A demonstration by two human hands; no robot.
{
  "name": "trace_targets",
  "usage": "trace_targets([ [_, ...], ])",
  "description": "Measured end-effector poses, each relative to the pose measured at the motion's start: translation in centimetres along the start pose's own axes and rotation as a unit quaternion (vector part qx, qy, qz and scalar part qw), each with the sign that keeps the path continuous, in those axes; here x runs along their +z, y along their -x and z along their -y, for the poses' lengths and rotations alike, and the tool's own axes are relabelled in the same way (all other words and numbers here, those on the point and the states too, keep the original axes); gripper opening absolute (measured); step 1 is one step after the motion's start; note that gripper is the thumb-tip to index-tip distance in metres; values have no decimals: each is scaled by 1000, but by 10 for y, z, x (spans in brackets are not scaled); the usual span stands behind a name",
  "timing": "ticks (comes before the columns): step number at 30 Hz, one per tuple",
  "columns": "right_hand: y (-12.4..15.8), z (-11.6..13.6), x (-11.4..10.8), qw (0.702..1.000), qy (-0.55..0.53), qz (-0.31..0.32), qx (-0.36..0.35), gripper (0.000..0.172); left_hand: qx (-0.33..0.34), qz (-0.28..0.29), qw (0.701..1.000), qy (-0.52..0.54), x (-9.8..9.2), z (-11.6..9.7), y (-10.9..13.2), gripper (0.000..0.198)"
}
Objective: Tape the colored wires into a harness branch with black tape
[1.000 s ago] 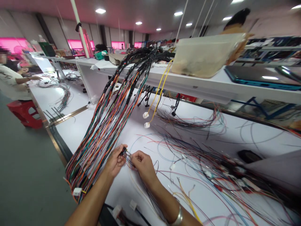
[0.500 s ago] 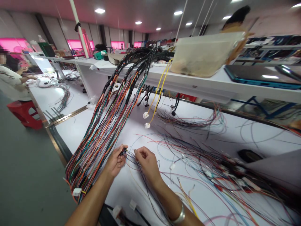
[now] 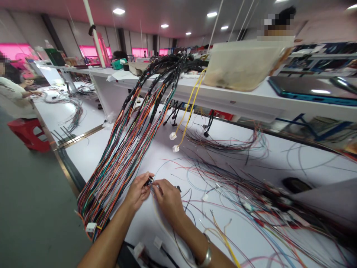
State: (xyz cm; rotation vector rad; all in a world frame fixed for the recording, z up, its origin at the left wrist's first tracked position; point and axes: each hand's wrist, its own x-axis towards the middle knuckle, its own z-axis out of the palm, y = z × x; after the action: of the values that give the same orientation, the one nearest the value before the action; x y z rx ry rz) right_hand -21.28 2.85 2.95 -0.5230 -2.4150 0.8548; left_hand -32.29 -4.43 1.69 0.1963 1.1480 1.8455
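Note:
My left hand (image 3: 140, 191) is closed on a small dark connector (image 3: 149, 181) with thin wires at its side, low over the white bench. Close against it, my right hand (image 3: 167, 197) pinches at the connector's wire side. A thin wire seems to be between thumb and forefinger, though its tip is hidden. Left of both hands, a thick bundle of many-coloured wires (image 3: 119, 149) hangs from the shelf and sweeps down toward me. Two white connectors (image 3: 175, 148) dangle on yellow wires beyond my hands.
Loose wires (image 3: 251, 201) spread over the bench (image 3: 156, 149) at the right. A shelf (image 3: 237, 97) above carries a translucent bin (image 3: 240, 67) and a dark flat device (image 3: 312, 89). White connectors (image 3: 158, 243) lie near the front edge. A person (image 3: 13, 96) sits far left by a red stool (image 3: 29, 134).
My right hand has moved left, from a little apart to right up against the connector in my left hand. The dark wires below it have shifted. My left hand has barely moved.

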Motion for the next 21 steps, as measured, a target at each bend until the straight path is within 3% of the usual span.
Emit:
trace_targets([
  [9,0,-2,4,996,88,17,-11,15,-2,-6,1000,-21,1,1,1,39],
  [16,0,-1,3,997,68,29,6,17,-6,9,1000,-26,1,1,0,38],
  [21,-3,-1,1,998,13,35,59,13,-4,19,999,-32,1,3,2,34],
])
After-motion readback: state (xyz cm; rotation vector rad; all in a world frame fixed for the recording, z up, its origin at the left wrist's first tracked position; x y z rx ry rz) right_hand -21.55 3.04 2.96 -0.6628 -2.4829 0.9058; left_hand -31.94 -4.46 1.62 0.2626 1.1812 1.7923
